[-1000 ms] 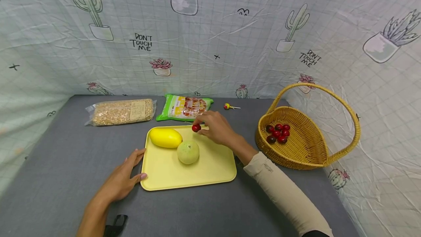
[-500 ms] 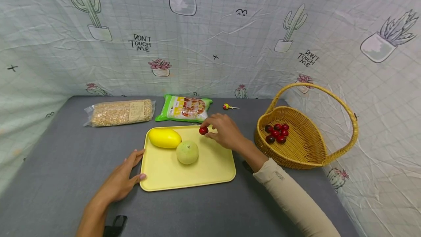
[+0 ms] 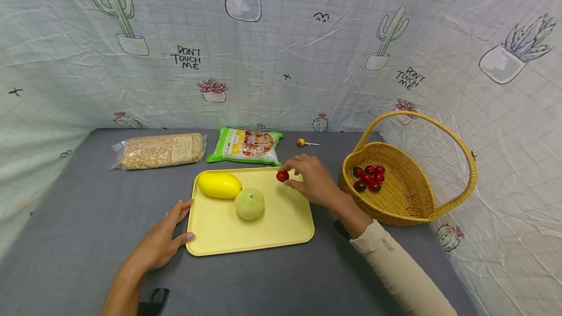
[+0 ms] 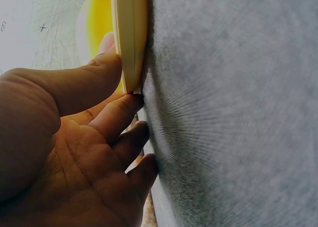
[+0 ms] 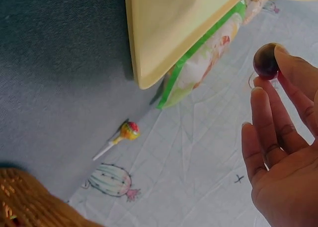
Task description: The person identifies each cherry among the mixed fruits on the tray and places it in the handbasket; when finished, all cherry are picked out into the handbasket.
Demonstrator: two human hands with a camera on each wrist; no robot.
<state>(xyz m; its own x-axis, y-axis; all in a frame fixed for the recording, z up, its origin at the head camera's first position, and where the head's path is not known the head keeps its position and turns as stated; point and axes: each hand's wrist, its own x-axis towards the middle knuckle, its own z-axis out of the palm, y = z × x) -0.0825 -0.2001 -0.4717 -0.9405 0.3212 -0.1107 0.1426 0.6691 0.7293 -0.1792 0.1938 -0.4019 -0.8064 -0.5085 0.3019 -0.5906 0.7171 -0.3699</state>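
Note:
My right hand (image 3: 313, 179) pinches a dark red cherry (image 3: 282, 176) between thumb and fingertips, above the back right part of the pale yellow tray (image 3: 281, 228). In the right wrist view the cherry (image 5: 266, 61) is held apart from the tray. At the tray's left edge rests my left hand (image 3: 160, 238), its fingers extended; in the left wrist view the thumb (image 4: 89, 83) lies against the rim. A smooth yellow oval fruit (image 3: 219, 185) and a round pale green fruit (image 3: 250, 204) lie on the tray.
A woven basket (image 3: 406, 194) with a tall handle stands at the right, with several dark red cherries (image 3: 369, 178) inside. Behind the tray lie a bag of grains (image 3: 160, 151), a green and white food packet (image 3: 246, 145) and a lollipop (image 3: 306, 143). A patterned cloth hangs behind.
My right hand has moved to the right over the tray, toward the basket, with the cherry still pinched. The left hand has stayed at the tray's edge.

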